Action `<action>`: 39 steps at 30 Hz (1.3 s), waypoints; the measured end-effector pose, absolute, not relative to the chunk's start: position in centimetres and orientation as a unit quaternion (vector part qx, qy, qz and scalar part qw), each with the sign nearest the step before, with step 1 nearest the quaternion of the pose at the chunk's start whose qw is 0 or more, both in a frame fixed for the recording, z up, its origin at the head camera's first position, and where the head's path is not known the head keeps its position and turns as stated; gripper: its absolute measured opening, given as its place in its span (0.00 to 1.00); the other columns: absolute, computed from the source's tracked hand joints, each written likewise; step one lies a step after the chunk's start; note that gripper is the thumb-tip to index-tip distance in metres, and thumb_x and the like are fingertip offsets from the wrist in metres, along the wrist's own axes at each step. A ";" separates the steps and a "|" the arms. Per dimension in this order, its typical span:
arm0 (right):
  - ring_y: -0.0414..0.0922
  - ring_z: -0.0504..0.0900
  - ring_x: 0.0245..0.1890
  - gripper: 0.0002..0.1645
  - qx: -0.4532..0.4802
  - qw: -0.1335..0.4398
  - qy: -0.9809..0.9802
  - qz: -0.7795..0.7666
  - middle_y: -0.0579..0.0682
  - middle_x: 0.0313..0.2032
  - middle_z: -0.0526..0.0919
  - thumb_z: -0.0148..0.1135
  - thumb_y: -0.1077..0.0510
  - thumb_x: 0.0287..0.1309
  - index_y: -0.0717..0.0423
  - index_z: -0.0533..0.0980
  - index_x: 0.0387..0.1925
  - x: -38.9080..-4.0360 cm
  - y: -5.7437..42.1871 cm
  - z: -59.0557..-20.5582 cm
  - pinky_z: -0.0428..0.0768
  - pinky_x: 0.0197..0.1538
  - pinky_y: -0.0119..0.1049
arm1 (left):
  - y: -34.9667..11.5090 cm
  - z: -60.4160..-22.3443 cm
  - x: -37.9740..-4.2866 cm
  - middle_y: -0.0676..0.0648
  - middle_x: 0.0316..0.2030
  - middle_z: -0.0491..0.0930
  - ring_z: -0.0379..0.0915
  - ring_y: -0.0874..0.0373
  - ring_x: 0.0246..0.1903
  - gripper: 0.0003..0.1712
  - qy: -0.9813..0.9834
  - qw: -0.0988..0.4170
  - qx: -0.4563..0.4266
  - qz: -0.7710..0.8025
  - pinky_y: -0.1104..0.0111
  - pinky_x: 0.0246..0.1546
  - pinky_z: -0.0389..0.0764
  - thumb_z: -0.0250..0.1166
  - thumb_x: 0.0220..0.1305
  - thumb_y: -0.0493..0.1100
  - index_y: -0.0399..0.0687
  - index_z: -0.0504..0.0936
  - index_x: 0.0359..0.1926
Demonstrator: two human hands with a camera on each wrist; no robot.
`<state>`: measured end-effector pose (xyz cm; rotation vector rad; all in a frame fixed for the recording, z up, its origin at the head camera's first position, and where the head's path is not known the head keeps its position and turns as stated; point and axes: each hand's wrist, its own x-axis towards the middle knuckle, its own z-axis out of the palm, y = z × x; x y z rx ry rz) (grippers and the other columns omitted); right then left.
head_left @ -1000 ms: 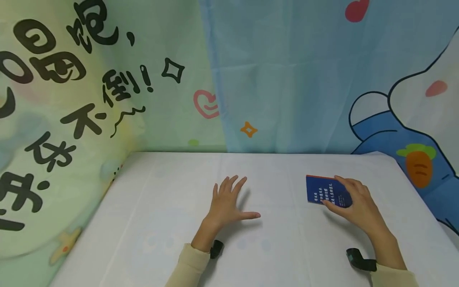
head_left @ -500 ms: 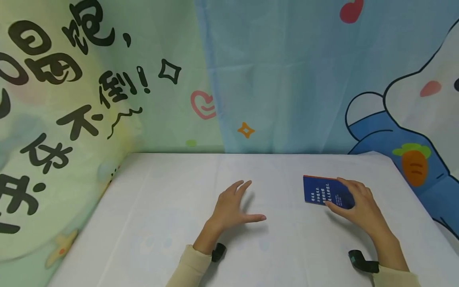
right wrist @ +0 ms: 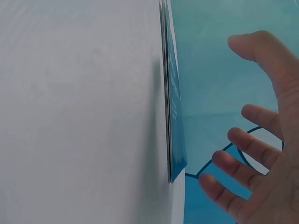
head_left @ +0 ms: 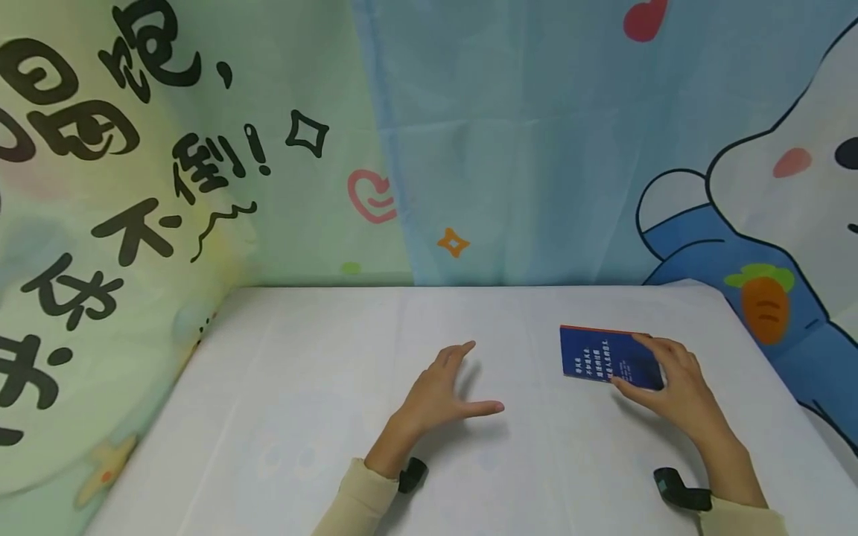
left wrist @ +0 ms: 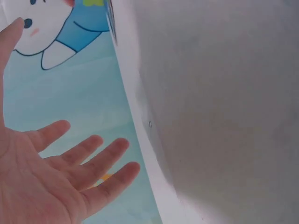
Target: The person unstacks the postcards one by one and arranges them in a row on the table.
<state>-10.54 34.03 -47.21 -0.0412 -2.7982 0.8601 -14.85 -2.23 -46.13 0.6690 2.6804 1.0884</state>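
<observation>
A thin dark blue booklet (head_left: 599,356) with white lettering and a red-orange far edge lies flat on the white table. My right hand (head_left: 673,387) hovers over its right end, thumb and fingers spread wide around the corner. In the right wrist view, a gap shows between those fingers (right wrist: 247,144) and the booklet's layered edge (right wrist: 174,116). My left hand (head_left: 436,394) hangs above the middle of the table, well to the booklet's left, holding nothing. Its fingers and thumb are spread apart in the left wrist view.
A white cloth covers the table (head_left: 302,357). Behind it hangs a printed curtain (head_left: 523,149) with a cartoon animal and a carrot; large black lettering runs down the left side. Black camera mounts (head_left: 680,490) sit at both wrists.
The head view has swung slightly right, shifting the backdrop left. My left hand has moved a little right and turned, its fingers closer together in view. My right hand stays over the booklet.
</observation>
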 end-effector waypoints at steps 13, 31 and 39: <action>0.72 0.54 0.61 0.56 -0.024 0.089 -0.949 0.302 0.74 0.64 0.56 0.74 0.44 0.49 0.59 0.57 0.72 -10.1 35.0 -47.5 0.60 0.52 0.77 | -1.4 -46.1 -14.9 0.50 0.69 0.62 0.66 0.53 0.64 0.60 0.886 0.097 0.211 0.400 0.55 0.60 0.71 0.71 0.45 0.73 0.59 0.56 0.75; 0.75 0.60 0.57 0.59 -0.042 0.036 -0.937 0.344 0.78 0.65 0.51 0.73 0.44 0.51 0.63 0.51 0.73 -10.0 36.3 -47.9 0.66 0.51 0.73 | 0.9 -46.2 -15.0 0.57 0.67 0.64 0.67 0.58 0.62 0.55 0.867 0.122 0.211 0.435 0.58 0.59 0.72 0.72 0.46 0.70 0.60 0.61 0.72; 0.75 0.63 0.56 0.57 -0.042 0.047 -0.935 0.350 0.78 0.63 0.53 0.73 0.46 0.52 0.63 0.52 0.73 -9.9 36.8 -48.3 0.67 0.51 0.73 | 1.8 -46.3 -15.4 0.58 0.66 0.65 0.67 0.62 0.60 0.52 0.855 0.138 0.221 0.449 0.59 0.58 0.72 0.72 0.47 0.69 0.61 0.64 0.71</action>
